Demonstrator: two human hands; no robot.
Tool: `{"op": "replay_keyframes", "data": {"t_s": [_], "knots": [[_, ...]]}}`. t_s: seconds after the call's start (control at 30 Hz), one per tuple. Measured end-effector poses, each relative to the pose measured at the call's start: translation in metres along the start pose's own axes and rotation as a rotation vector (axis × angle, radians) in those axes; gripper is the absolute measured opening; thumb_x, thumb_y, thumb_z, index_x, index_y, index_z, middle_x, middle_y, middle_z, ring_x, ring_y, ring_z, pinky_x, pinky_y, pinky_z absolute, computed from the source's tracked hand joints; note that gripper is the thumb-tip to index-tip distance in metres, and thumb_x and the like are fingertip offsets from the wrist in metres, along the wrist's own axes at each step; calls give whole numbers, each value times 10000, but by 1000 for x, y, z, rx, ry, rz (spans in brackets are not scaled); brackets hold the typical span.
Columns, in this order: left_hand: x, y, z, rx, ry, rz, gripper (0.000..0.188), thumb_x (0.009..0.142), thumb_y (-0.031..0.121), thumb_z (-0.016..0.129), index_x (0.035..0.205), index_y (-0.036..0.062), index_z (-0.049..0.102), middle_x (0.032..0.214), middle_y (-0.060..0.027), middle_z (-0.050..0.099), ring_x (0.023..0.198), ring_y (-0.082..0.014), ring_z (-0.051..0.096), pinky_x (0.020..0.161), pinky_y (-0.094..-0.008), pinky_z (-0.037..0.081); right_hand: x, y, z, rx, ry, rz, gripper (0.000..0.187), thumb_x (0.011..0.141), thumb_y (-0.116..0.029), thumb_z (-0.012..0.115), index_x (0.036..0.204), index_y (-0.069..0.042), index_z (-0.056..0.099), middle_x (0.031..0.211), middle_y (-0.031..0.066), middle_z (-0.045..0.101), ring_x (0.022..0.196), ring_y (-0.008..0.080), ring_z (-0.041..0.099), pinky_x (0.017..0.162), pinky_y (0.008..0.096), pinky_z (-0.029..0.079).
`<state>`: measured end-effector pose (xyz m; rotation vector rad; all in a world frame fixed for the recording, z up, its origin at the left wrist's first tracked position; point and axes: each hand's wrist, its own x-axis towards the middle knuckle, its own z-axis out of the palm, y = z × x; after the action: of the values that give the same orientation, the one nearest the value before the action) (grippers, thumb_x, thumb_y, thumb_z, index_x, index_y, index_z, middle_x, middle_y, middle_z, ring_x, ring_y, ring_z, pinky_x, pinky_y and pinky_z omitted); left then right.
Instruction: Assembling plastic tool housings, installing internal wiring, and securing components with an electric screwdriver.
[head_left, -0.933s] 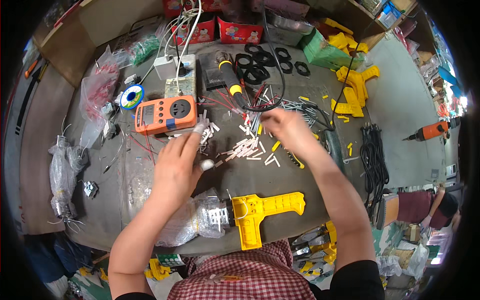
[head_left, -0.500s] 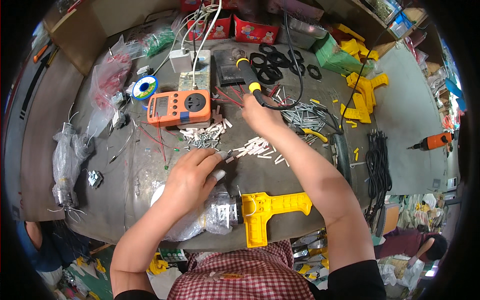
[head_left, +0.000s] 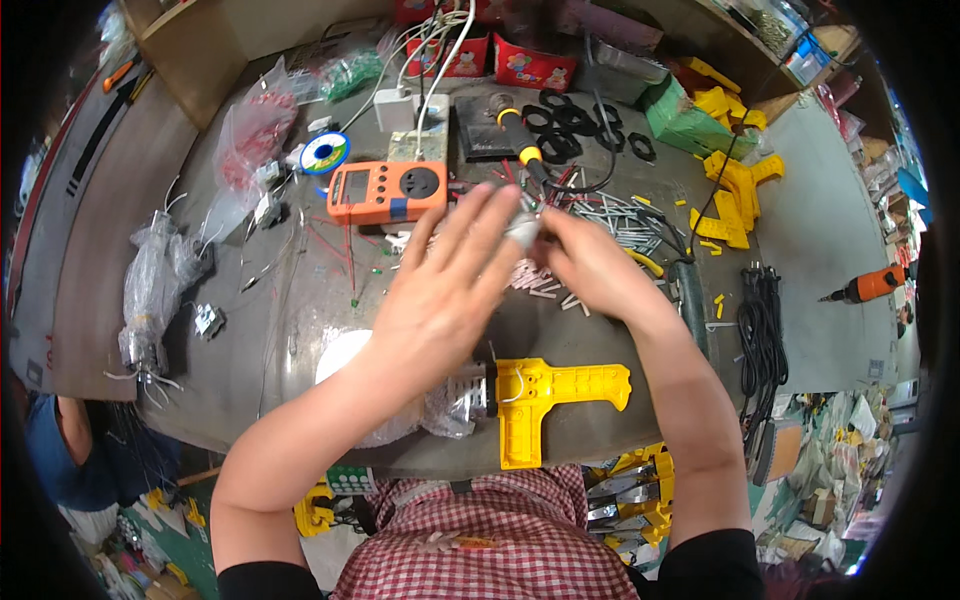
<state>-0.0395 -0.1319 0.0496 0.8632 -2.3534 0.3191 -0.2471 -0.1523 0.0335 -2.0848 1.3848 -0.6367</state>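
Two hands, left hand [head_left: 440, 300], right hand [head_left: 590, 265], pinching small white part [head_left: 522, 232]

a grey, worn workbench [head_left: 300, 330] fills the middle of the frame, its near edge curving along the bottom. on it lie an orange meter [head_left: 386, 191] at upper centre, a spool of wire [head_left: 325, 153] and clear plastic bags [head_left: 160, 280] toward the left, a white power strip [head_left: 398, 108] and a ring of black loops [head_left: 565, 130] along the top, and a scatter of small pale sleeves [head_left: 545, 285] and red wires [head_left: 335, 240] in the middle. a yellow plastic tool housing [head_left: 545, 395] lies at lower centre, just beside a crumpled clear bag [head_left: 450, 400], and loose metal pins [head_left: 615, 215] lie toward the upper right.
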Motion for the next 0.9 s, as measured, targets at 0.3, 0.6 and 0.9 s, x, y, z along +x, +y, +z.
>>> {"op": "replay_keyframes", "data": {"t_s": [0.3, 0.6, 0.9], "knots": [[-68, 26, -59, -721, -547, 32, 156, 658, 86, 669, 764, 52, 560, 726, -73, 550, 655, -244, 576, 570, -368, 478, -128, -67, 0, -258, -341, -215, 161, 806, -129, 544, 950, -67, 584, 808, 74, 568, 753, 244, 582, 622, 356, 459], [-177, 15, -116, -777, -1365, -95, 206, 698, 91, 701, 899, 89, 655, 827, -75, 645, 765, -240, 647, 614, -349, 520, -139, -44, -9, 127, -60, 145, 164, 775, 5, 633, 938, -8, 616, 816, 68, 608, 738, 183, 588, 742, 285, 465], [-68, 53, -9, -435, -121, -389, 307, 723, 136, 684, 999, 16, 621, 888, -144, 584, 839, -337, 582, 778, -425, 474, -108, -35, 28, 244, -21, 473, 122, 842, -82, 663, 923, 1, 627, 844, 47, 644, 726, 59, 560, 655, 235, 462]]}}
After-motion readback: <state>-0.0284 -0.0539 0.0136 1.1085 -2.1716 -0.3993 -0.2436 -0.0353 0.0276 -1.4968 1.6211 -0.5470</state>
